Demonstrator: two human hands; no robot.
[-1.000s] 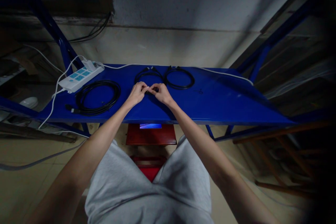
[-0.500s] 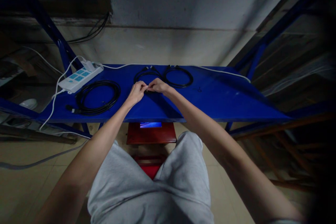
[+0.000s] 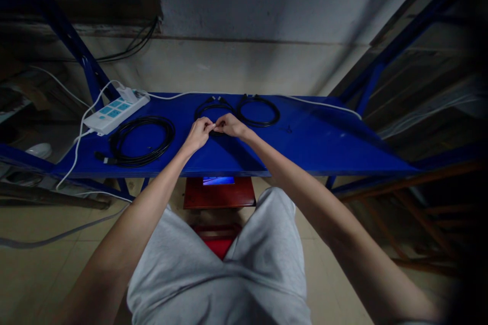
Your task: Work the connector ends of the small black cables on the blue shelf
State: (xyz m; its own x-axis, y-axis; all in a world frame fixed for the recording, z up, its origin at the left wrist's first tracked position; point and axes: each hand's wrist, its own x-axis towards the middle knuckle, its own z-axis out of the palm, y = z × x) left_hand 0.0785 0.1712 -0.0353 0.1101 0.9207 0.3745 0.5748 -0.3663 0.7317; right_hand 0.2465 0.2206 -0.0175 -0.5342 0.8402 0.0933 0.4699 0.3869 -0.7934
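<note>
Just now the right hand (image 3: 231, 125) has drawn in beside the left hand (image 3: 198, 135), both pinching a small dark piece (image 3: 212, 128), too hidden to identify, above a black cable coil (image 3: 213, 108).

Glossy painted metal shelf (image 3: 324, 155), matt black cable (image 3: 212, 105), white plastic power strip (image 3: 114, 115)

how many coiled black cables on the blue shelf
3: a large coil far left, a smaller coil behind the left hand, another smaller coil right of it. Some may be hidden.
</note>
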